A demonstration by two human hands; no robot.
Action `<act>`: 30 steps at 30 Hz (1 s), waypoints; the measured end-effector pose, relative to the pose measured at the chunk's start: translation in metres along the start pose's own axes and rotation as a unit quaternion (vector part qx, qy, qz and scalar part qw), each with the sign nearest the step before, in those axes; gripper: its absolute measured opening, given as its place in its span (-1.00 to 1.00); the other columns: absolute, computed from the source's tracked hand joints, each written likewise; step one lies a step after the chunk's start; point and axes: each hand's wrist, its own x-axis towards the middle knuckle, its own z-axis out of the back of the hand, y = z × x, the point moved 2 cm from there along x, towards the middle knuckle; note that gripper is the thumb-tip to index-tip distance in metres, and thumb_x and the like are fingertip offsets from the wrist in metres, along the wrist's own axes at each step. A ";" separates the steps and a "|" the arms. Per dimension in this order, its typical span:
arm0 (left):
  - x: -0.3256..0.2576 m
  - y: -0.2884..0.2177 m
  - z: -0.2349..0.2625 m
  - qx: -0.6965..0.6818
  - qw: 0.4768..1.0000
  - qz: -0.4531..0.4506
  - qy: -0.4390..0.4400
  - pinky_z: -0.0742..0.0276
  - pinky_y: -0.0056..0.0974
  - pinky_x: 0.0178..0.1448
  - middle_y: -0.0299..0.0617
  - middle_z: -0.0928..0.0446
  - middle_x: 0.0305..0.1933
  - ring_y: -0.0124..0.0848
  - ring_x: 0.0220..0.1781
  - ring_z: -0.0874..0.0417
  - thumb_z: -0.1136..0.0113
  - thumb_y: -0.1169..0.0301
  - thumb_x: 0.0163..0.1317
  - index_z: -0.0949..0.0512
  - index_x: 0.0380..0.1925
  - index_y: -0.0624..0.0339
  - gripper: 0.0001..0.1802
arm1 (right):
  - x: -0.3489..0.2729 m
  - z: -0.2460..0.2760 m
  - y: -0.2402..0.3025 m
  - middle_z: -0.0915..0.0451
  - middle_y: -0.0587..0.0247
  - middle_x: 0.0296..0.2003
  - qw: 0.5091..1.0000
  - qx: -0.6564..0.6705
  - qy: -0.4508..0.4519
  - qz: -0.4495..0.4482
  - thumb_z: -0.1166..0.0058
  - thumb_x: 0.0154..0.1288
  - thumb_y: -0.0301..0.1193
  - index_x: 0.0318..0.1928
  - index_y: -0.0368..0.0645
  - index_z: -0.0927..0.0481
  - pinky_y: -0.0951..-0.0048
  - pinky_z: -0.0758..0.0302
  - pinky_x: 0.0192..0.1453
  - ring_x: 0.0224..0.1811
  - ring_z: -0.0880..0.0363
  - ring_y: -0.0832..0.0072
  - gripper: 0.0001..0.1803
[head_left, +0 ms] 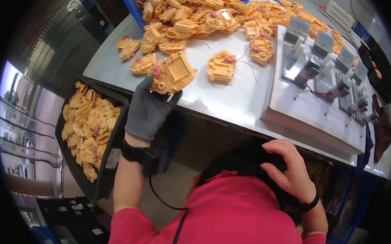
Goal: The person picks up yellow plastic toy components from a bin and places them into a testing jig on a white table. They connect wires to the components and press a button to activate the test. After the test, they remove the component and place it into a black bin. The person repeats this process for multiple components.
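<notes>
My left hand (146, 112), in a dark grey glove, grips a yellow-orange plastic housing (179, 72) over the table's front edge. The housing has a rectangular recess and a small round pink-red part at its left. My right hand (290, 172) is bare and hangs in front of my body, below the table edge. Its thumb and forefinger are apart, with nothing visible between them. A similar housing (220, 67) with thin loose wires lies on the table, right of the held one. Another housing (144, 63) lies just behind my left hand.
A big heap of housings (191, 17) covers the back of the white table (216, 106). At right stands a white test fixture (308, 117) with several meters and white-handled clamps. A black bin (102, 169) full of housings stands left, below the table. A cable runs from my left wrist.
</notes>
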 end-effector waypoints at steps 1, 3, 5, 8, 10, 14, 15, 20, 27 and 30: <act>-0.005 0.014 -0.015 0.015 1.000 0.006 -0.007 -0.46 0.13 0.38 -0.05 -0.44 0.32 -0.13 0.35 -0.47 -0.04 0.27 0.43 -0.35 0.30 0.19 -0.51 | -0.001 0.002 0.000 -0.59 0.14 -0.03 1.000 0.008 -0.010 -0.005 -0.38 0.12 -0.52 0.09 -0.18 -0.55 0.28 -0.49 0.12 -0.01 -0.56 0.19 -0.51; -0.008 0.030 -0.031 0.028 0.999 0.037 0.000 -0.32 0.18 0.46 -0.07 -0.45 0.32 -0.14 0.38 -0.44 -0.05 0.24 0.42 -0.40 0.27 0.14 -0.53 | 0.002 0.004 0.000 -0.59 0.13 -0.04 0.999 0.031 -0.023 -0.015 -0.37 0.13 -0.53 0.10 -0.18 -0.54 0.30 -0.50 0.10 -0.04 -0.57 0.22 -0.51; -0.003 0.046 -0.038 0.016 0.998 0.058 0.014 -0.42 0.08 0.40 -0.14 -0.46 0.27 -0.20 0.34 -0.47 -0.19 0.24 0.34 -0.42 0.21 0.11 -0.53 | 0.001 0.008 0.000 -0.58 0.15 -0.05 0.998 0.032 -0.051 -0.017 -0.35 0.15 -0.54 0.11 -0.18 -0.53 0.36 -0.50 0.08 -0.06 -0.57 0.29 -0.51; 0.001 0.063 -0.049 -0.035 0.995 0.088 0.033 -0.46 0.01 0.38 -0.11 -0.47 0.26 -0.18 0.30 -0.49 -0.23 0.28 0.30 -0.41 0.23 0.13 -0.49 | -0.005 0.016 -0.004 -0.57 0.18 -0.04 0.993 0.042 -0.102 -0.045 -0.32 0.17 -0.56 0.13 -0.17 -0.53 0.42 -0.49 0.05 -0.07 -0.56 0.38 -0.52; 0.002 0.070 -0.056 -0.066 0.990 0.110 0.051 -0.47 0.00 0.37 -0.09 -0.47 0.26 -0.17 0.28 -0.51 -0.23 0.31 0.30 -0.39 0.25 0.14 -0.47 | -0.005 0.020 -0.007 -0.56 0.23 -0.01 0.985 0.059 -0.151 -0.059 -0.29 0.19 -0.58 0.14 -0.18 -0.52 0.47 -0.47 0.02 -0.07 -0.55 0.46 -0.52; 0.009 0.073 -0.053 -0.157 0.971 0.151 0.096 -0.62 -0.14 0.18 0.00 -0.46 0.24 -0.19 0.21 -0.56 -0.17 0.31 0.35 -0.39 0.24 0.25 -0.50 | 0.010 0.033 -0.011 -0.49 0.20 0.13 0.958 0.157 -0.229 -0.074 -0.14 0.35 -0.60 0.26 -0.24 -0.39 0.50 -0.43 0.11 0.08 -0.47 0.52 -0.52; 0.011 0.072 -0.053 -0.176 0.965 0.160 0.109 -0.65 -0.16 0.13 0.01 -0.45 0.23 -0.20 0.19 -0.58 -0.17 0.30 0.36 -0.38 0.24 0.26 -0.49 | 0.018 0.036 -0.011 -0.47 0.18 0.17 0.952 0.166 -0.247 -0.068 -0.13 0.36 -0.59 0.27 -0.24 -0.37 0.49 -0.44 0.12 0.10 -0.46 0.51 -0.51; 0.019 0.071 -0.056 -0.243 0.936 0.225 0.120 -0.68 -0.23 0.01 0.02 -0.42 0.16 -0.28 0.08 -0.64 -0.17 0.19 0.36 -0.39 0.24 0.29 -0.44 | 0.053 0.044 -0.029 -0.45 0.17 0.16 0.943 0.087 -0.315 -0.062 -0.17 0.37 -0.48 0.30 -0.22 -0.34 0.45 -0.45 0.12 0.12 -0.46 0.47 -0.47; 0.036 0.075 -0.069 -0.182 0.943 0.252 0.121 -0.59 -0.35 -0.21 -0.13 -0.56 -0.04 -0.44 -0.22 -0.62 -0.12 0.08 0.38 -0.45 0.19 0.25 -0.46 | 0.066 0.048 -0.040 -0.44 0.14 0.09 0.932 0.095 -0.343 -0.070 -0.19 0.38 -0.41 0.32 -0.19 -0.30 0.43 -0.45 0.12 0.11 -0.47 0.48 -0.43; 0.046 0.078 -0.069 -0.168 0.943 0.260 0.125 -0.54 -0.37 -0.24 -0.15 -0.57 -0.06 -0.46 -0.26 -0.60 -0.10 0.07 0.39 -0.46 0.19 0.21 -0.47 | 0.067 0.052 -0.043 -0.44 0.15 0.07 0.922 0.082 -0.371 -0.072 -0.19 0.39 -0.42 0.34 -0.17 -0.29 0.43 -0.45 0.11 0.09 -0.48 0.49 -0.42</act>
